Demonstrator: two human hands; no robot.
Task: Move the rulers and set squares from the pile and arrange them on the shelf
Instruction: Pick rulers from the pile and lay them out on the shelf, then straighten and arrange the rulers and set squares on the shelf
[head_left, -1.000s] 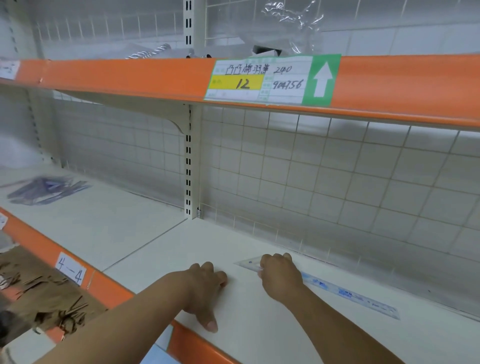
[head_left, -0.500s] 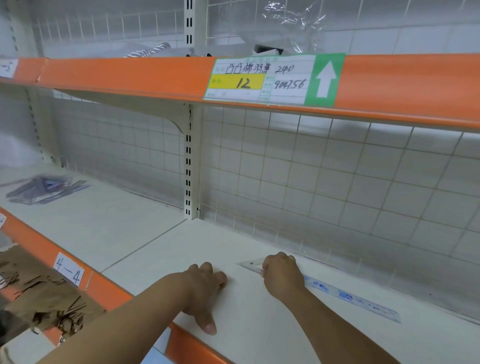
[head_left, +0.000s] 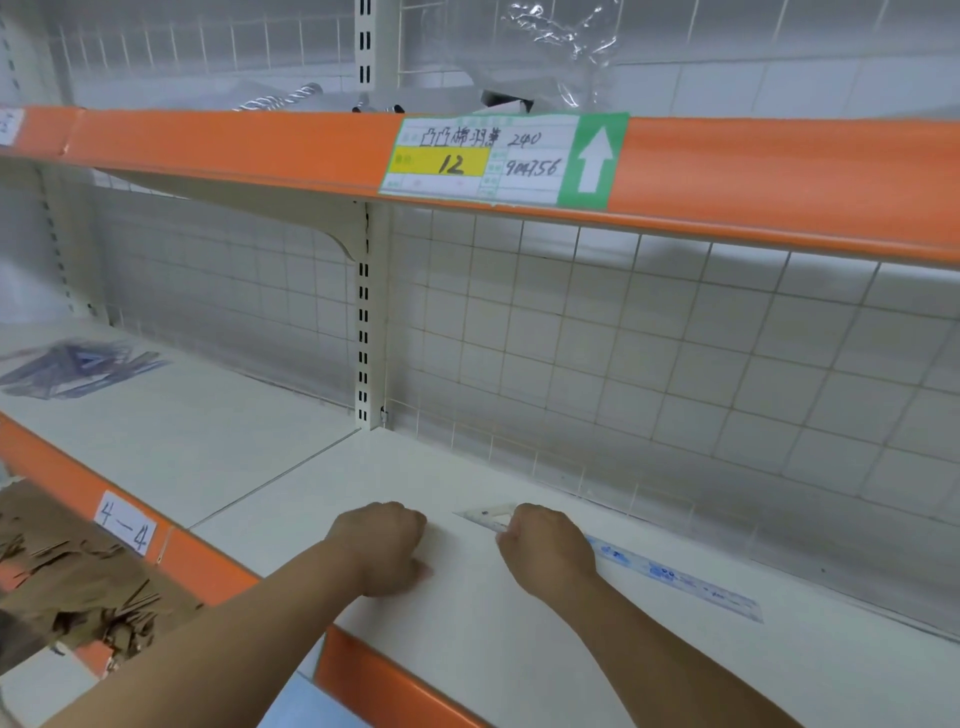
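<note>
- Your left hand (head_left: 382, 548) sits on the white shelf (head_left: 311, 467) near its front edge. Its grip is closed into a loose fist with nothing in it, knuckles toward the wire back.
- Your right hand (head_left: 545, 545) is just beside it at 3 o'clock, the two apart. Its fingers curl down and its grip closes on the near end of a clear set square (head_left: 485, 514).
- The set square lies flat on the shelf, and its pointed tip pokes out from under your right hand toward 10 o'clock.
- A clear ruler (head_left: 675, 577) with blue markings lies flat too, running from under your right hand out toward 4 o'clock, roughly along the wire back.
- The pile (head_left: 72, 366) of bluish rulers and set squares is well apart, at 10 o'clock on the next shelf bay to the left.
- A white label (head_left: 124, 522) marked "4—4" is on the orange front lip at 9 o'clock of your left hand.
- A handwritten price tag (head_left: 498, 161) with a green arrow is on the upper shelf lip at 12 o'clock.
- Brown paper scraps (head_left: 67, 571) lie below the shelf at 8 o'clock.
</note>
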